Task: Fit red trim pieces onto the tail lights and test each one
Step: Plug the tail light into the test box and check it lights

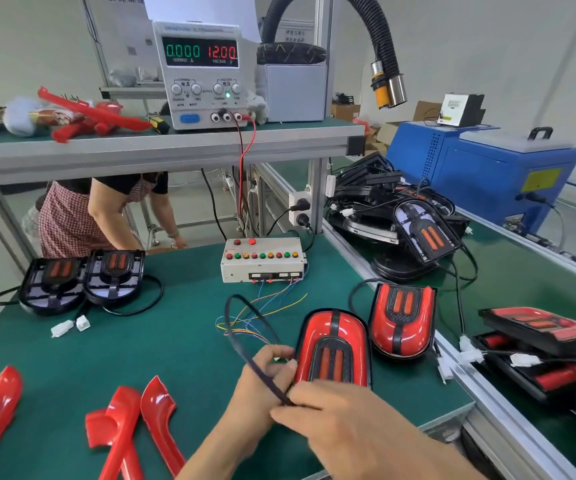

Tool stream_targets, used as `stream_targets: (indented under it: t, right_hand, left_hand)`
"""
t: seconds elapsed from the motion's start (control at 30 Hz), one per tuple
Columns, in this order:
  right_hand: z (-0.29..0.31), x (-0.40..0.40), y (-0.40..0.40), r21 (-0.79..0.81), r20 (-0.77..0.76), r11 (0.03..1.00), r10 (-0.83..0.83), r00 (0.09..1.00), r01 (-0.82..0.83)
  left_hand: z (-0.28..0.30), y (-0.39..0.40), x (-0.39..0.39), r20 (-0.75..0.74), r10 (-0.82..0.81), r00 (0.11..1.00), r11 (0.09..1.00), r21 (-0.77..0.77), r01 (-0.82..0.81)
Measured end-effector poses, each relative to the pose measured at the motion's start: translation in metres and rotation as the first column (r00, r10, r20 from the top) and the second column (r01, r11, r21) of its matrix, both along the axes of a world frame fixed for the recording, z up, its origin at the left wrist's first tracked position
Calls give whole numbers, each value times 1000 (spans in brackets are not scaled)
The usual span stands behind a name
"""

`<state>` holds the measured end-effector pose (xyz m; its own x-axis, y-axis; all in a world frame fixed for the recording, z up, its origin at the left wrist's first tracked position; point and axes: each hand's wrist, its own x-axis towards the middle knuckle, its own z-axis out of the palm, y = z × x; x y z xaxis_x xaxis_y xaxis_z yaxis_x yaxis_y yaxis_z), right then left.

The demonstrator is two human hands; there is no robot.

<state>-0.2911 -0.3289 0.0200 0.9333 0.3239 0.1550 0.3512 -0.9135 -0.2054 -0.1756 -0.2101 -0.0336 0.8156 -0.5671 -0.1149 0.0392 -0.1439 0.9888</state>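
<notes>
A tail light with red trim fitted lies on the green mat right in front of me. My left hand and my right hand meet at its near left corner, and both pinch its black cable, which loops up to the left. A second trimmed tail light lies to its right. Two untrimmed black tail lights sit at the far left with white plugs. Loose red trim pieces lie at the near left. The button test box stands behind, coloured wires trailing from it.
A power supply reading 0.000 A and 12.00 V stands on the upper shelf beside red scrap parts. More tail lights pile on the right conveyor, trimmed ones nearer. Another person bends behind the bench. A blue machine stands far right.
</notes>
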Motion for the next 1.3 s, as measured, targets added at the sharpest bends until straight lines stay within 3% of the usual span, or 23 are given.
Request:
stream_targets:
  t: [0.13, 0.23, 0.37, 0.47, 0.53, 0.63, 0.73, 0.8, 0.9, 1.0, 1.1, 1.23, 1.3]
  right_hand:
    - [-21, -36, -20, 284, -117, 930, -207, 971, 232]
    - [-36, -57, -25, 313, -223, 897, -250, 942, 312]
    - [-38, -67, -27, 480, -364, 739, -322, 874, 472]
    - [-39, -72, -30, 509, -404, 641, -411, 817, 574]
    - [-39, -77, -28, 606, -390, 509, -479, 786, 611]
    - [-42, -72, -32, 793, -357, 211, -600, 716, 572]
    - [-46, -58, -44, 828, -410, -16, -699, 586, 561]
    - [-49, -53, -46, 829, -438, -99, -728, 528, 551]
    - [-52, -52, -39, 826, -426, -123, -775, 467, 550]
    - [-53, -52, -32, 803, -419, -53, -759, 499, 593]
    - [-54, -52, -29, 804, -447, -70, -726, 523, 591]
    - [-54, -47, -34, 837, -471, -199, -734, 489, 509]
    - [-53, -45, -38, 847, -451, -196, -757, 472, 495]
  left_hand:
    - [-9, -3, 3, -30, 51, 998, 998, -26, -52]
    - [-10, -2, 2, -43, 48, 998, 999, -14, -49]
    - [-8, -1, -3, 46, -10, 999, 999, 37, 8]
    - [-5, -5, -6, 115, -6, 993, 998, 57, -1]
    - [-2, -9, -8, 165, -6, 986, 999, 44, -1]
    - [2, -14, -12, 237, -45, 970, 998, 44, 36]
    - [1, -20, -17, 271, -79, 959, 996, 55, 67]
    - [1, -22, -20, 307, -101, 946, 994, 64, 85]
    - [1, -24, -22, 323, -94, 942, 995, 58, 79]
    - [3, -25, -22, 332, -32, 943, 999, 27, 25]
    - [7, -26, -21, 320, -11, 947, 1000, 9, 9]
    - [8, -27, -21, 292, 0, 956, 1000, -19, 6]
    - [7, -31, -21, 274, 0, 962, 999, -32, 9]
